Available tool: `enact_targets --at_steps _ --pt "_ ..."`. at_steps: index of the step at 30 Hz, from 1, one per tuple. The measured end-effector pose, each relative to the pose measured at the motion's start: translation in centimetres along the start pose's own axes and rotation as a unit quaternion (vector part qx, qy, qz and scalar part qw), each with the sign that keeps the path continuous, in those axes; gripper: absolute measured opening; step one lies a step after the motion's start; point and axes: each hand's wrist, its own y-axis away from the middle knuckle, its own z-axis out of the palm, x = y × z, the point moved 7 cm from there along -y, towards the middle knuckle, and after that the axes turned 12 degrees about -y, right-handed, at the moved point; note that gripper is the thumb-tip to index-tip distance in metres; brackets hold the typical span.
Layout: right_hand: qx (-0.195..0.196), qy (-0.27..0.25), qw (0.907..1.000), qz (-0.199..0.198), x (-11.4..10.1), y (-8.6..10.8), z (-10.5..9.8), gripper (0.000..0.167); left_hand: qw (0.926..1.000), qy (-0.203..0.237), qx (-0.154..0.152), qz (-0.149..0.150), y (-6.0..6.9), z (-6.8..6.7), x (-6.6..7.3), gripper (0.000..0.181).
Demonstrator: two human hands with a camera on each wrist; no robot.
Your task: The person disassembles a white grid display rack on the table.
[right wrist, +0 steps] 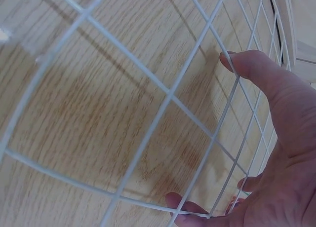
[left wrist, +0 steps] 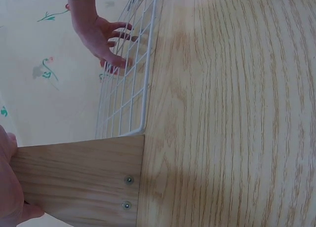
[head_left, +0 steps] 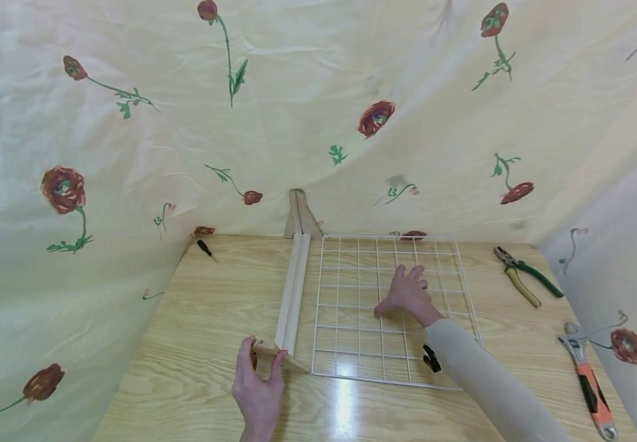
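A wooden stand has a long pale bar (head_left: 293, 294) running front to back, with a tapered end board at each end. The far end board (head_left: 300, 215) stands by the cloth backdrop. My left hand (head_left: 259, 383) grips the top of the near end board (left wrist: 84, 180), thumb and fingers on opposite sides. Two screw heads (left wrist: 129, 179) show on that board. Right of the bar lies a white wire grid (head_left: 351, 328), its near left corner close to the board's lower end. My right hand (head_left: 408, 291) rests over the grid with spread fingers, touching the wires (right wrist: 169, 96).
Pliers (head_left: 517, 273) with one green and one yellowish handle lie at the back right. An adjustable wrench (head_left: 589, 383) is along the right edge. A small black-handled screwdriver (head_left: 205, 249) lies at the back left. Flowered cloth (head_left: 318, 80) hangs around the wooden table (head_left: 197, 344).
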Motion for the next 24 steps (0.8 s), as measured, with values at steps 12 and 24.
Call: enact_targets --at_steps 12,24 --pt "-0.007 0.011 0.9998 0.013 0.21 -0.34 0.09 0.135 1.0 -0.003 0.005 0.004 0.03 0.05 -0.06 0.064" --pt "-0.016 0.02 0.9996 0.011 0.47 -0.71 0.2 0.135 0.9999 0.007 0.001 0.012 -0.14 -0.01 0.08 0.064"
